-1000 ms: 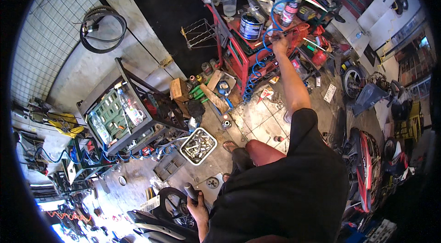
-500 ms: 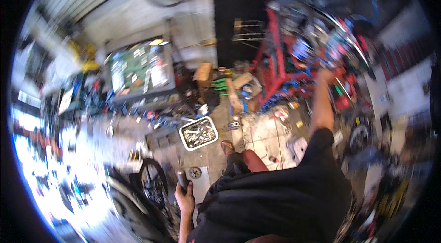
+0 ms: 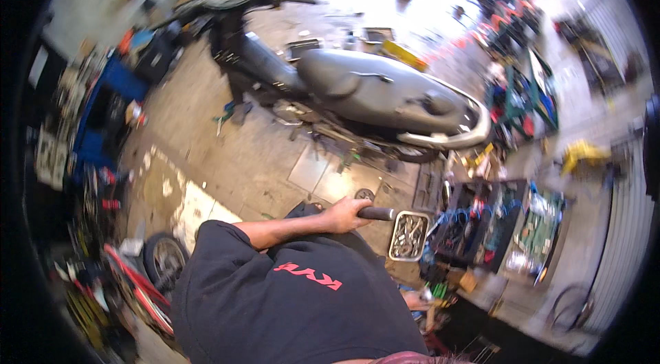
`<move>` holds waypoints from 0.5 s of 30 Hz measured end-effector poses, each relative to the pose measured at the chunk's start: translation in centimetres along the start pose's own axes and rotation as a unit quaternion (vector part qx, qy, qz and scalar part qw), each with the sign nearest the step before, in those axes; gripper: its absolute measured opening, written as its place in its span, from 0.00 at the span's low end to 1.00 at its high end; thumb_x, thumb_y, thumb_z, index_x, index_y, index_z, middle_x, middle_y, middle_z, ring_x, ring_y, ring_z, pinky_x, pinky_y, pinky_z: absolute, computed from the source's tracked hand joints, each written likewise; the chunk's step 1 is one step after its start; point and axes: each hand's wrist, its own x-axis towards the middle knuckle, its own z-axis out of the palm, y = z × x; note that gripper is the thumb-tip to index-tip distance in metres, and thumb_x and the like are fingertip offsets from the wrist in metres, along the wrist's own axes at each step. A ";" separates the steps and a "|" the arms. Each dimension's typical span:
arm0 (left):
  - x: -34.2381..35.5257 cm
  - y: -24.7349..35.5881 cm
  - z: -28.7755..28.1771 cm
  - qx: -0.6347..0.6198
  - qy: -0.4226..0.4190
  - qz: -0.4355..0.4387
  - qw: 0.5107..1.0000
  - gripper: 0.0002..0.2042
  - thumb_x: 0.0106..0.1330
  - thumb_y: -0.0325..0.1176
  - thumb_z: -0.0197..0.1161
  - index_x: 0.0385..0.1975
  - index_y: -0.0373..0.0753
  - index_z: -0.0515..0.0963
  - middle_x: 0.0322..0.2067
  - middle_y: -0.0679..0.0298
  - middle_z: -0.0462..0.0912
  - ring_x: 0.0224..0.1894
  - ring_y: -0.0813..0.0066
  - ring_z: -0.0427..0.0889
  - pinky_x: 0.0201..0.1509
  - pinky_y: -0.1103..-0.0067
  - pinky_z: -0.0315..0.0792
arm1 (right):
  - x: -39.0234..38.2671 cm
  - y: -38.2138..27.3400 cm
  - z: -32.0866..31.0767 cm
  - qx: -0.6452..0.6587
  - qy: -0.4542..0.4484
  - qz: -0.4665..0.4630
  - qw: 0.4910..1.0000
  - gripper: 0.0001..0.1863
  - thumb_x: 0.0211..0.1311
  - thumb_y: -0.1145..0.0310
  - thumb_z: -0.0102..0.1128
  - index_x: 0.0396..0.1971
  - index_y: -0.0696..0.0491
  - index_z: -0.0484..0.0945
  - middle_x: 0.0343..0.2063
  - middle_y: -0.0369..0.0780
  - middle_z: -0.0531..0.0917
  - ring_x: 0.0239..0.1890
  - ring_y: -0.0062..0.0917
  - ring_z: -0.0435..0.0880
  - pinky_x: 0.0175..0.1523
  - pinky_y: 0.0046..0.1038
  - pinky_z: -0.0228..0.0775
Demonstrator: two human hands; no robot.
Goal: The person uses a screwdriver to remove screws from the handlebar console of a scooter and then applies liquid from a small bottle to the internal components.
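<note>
My left hand (image 3: 347, 214) reaches across in front of my black shirt, its fingers wrapped round a dark cylinder (image 3: 377, 213) that points right. The cylinder's near end is hidden in the hand, and its exact kind does not show. Just beyond the hand a small round metal part (image 3: 364, 194) lies on the floor. A white-rimmed tray (image 3: 392, 240) holding many loose metal pieces is beside the cylinder's tip. At the lower right my right hand (image 3: 414, 300) is partly hidden by my torso and blurred, so its fingers cannot be made out.
A grey scooter (image 3: 385, 92) stands ahead across the floor. To the right is a workbench (image 3: 505, 264) with tools and green-topped items. A blue cabinet (image 3: 103, 116) stands at the left. A loose wheel (image 3: 165, 259) and red frame parts (image 3: 137, 281) lie lower left.
My view has swung left, so the scooter is now ahead and the tray to the right. The left hand still holds the dark cylinder. My right arm, earlier stretched towards the red frame, is mostly hidden.
</note>
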 end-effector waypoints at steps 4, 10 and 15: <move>-5.7 -3.8 -10.1 -0.028 0.163 -0.093 0.982 0.12 0.58 0.33 0.67 0.40 0.37 0.80 0.28 0.49 0.83 0.31 0.57 0.84 0.37 0.68 0.74 | -2.5 -16.2 17.2 0.028 -0.335 0.062 0.940 0.19 0.67 0.66 0.63 0.49 0.63 0.73 0.43 0.42 0.80 0.44 0.25 0.77 0.53 0.26 0.68; -10.3 -6.9 -20.4 -0.097 0.372 -0.156 0.910 0.15 0.59 0.35 0.68 0.43 0.34 0.79 0.32 0.47 0.84 0.36 0.53 0.85 0.39 0.68 0.76 | -10.7 -43.4 31.7 0.261 -0.553 0.019 0.791 0.16 0.66 0.68 0.63 0.47 0.62 0.74 0.42 0.39 0.80 0.44 0.24 0.77 0.55 0.26 0.67; -11.1 -12.1 -25.5 -0.141 0.461 -0.217 0.849 0.19 0.61 0.34 0.68 0.48 0.30 0.77 0.35 0.46 0.85 0.38 0.58 0.87 0.43 0.71 0.77 | -21.2 -57.3 41.2 0.314 -0.601 -0.131 0.723 0.15 0.61 0.71 0.67 0.45 0.61 0.77 0.40 0.40 0.80 0.45 0.27 0.78 0.55 0.28 0.67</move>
